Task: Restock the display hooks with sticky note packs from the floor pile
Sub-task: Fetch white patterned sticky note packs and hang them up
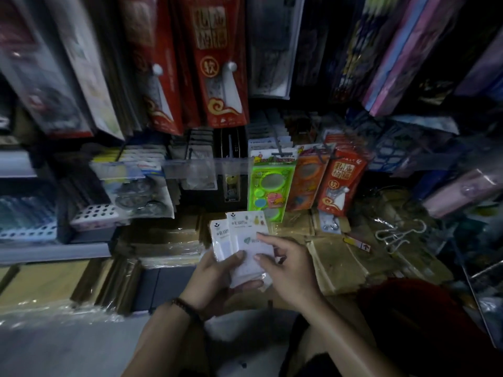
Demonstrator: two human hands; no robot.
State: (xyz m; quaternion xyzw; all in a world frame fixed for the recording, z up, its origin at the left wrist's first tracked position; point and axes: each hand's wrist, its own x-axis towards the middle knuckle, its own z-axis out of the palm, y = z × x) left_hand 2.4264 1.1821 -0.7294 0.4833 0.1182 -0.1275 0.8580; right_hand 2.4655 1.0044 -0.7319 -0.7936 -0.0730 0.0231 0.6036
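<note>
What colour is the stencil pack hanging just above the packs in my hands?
Bright neon green stencil pack, clearest in the head view.

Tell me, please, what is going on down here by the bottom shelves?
A person is crouched in front of a stationery display, holding a small stack of sticky note packs in both hands. The left hand supports the stack from below, while the right hand rests its fingers on the front pack, as if sorting or separating one. No pack is on a hook yet. Just behind hang a green stencil pack and a red packet.
</note>
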